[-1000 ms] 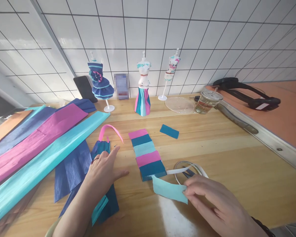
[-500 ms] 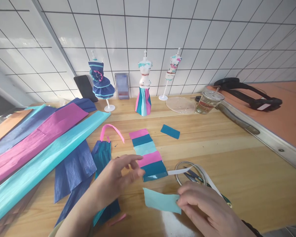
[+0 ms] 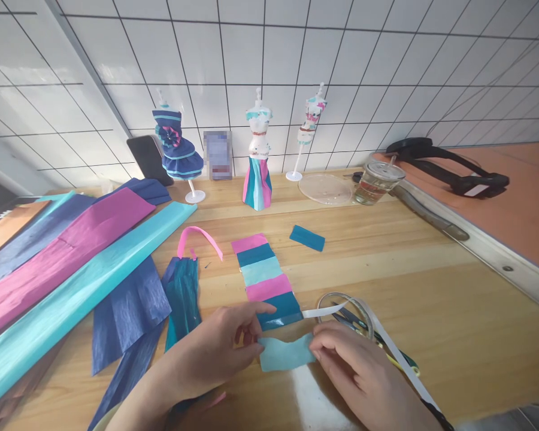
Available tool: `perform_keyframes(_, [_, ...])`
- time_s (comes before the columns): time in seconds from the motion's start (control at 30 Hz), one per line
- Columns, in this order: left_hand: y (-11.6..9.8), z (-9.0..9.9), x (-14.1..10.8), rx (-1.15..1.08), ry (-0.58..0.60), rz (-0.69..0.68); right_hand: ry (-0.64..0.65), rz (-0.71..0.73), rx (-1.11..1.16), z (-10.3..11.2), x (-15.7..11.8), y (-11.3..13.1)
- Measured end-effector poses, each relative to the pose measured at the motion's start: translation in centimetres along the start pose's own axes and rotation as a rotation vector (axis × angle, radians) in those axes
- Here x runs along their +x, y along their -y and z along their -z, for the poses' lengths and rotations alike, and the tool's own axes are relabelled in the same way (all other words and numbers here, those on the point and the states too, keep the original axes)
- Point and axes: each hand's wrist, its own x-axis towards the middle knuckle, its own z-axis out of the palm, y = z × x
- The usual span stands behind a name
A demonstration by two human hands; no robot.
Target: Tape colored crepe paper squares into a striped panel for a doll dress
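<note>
Neatly Stretched Between Two Hands

The left hand (image 3: 233, 338) pinches one end of a light-blue paper piece (image 3: 285, 354), and the right hand (image 3: 350, 359) grips its other end. The piece is just on the near side of a striped paper panel (image 3: 263, 272) lying on the wooden worktop (image 3: 431, 287). A white tape strip (image 3: 321, 312) runs from the panel's near corner towards scissors (image 3: 357, 321); a teal paper rectangle (image 3: 307, 237) lies beyond, well apart from both hands.

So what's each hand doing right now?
Left hand: closed, pinching one end of the light blue strip.
Right hand: closed, pinching the strip's other end.
</note>
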Motion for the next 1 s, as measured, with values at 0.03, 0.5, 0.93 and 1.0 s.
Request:
perform_keyframes(0.03, [0.1, 0.0, 0.0, -0.008, 0.003, -0.006, 0.007, -0.032, 0.025, -0.1, -0.1, 0.0])
perform_keyframes(0.5, [0.5, 1.4, 0.1, -0.001, -0.107, 0.118, 0.194, -0.17, 0.045, -0.3, -0.9, 0.2])
perform_keyframes(0.93, [1.0, -0.4, 1.4, 0.202, -0.248, -0.081, 0.239, -0.142, 0.084, -0.2, -0.8, 0.2])
perform_keyframes(1.0, [0.8, -0.5, 1.6, 0.277, -0.282, -0.109, 0.244, -0.145, 0.09, -0.2, -0.8, 0.1])
